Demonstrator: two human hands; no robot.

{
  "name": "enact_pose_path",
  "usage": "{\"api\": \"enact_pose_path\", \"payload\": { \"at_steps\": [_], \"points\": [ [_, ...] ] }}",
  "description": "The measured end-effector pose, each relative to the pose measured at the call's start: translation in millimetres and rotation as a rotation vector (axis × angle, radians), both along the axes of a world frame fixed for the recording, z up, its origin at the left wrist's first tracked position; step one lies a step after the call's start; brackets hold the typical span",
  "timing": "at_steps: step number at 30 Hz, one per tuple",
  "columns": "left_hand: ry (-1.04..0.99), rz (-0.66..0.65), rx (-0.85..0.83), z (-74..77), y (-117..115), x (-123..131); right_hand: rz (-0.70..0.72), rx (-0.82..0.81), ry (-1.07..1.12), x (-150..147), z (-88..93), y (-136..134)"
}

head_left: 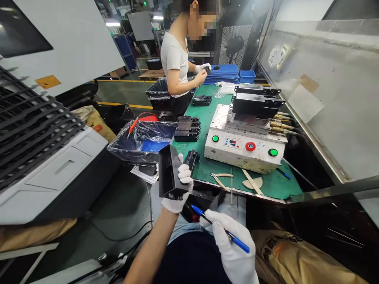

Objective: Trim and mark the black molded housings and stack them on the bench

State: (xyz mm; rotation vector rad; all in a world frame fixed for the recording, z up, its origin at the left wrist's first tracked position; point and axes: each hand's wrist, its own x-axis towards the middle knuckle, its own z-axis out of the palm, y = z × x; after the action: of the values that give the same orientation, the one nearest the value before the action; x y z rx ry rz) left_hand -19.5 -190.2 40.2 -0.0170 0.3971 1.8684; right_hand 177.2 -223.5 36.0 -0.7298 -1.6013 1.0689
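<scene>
Snugly, gloved fingers (185, 175) grip black casing (167, 173), blue pen (238, 244).

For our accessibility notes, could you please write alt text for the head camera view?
A white-gloved left hand holds a black box-shaped part beside a green workbench, while the gloved right hand holds a blue pen. On the bench stands a white machine with red and green buttons; beyond it, a co-worker handles a dark piece.
</scene>
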Motion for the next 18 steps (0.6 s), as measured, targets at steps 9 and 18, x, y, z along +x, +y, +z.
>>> {"api": "enact_pose_path", "payload": {
  "at_steps": [9,18],
  "points": [
    [-0.060,0.123,0.058,-10.6,-11.1,5.6,0.063,0.067,-0.022,-24.2,9.3,-2.8],
    [0.090,0.081,0.048,-20.4,-1.8,1.2,0.089,0.186,-0.004,-23.9,20.9,-4.8]
  ]
}}
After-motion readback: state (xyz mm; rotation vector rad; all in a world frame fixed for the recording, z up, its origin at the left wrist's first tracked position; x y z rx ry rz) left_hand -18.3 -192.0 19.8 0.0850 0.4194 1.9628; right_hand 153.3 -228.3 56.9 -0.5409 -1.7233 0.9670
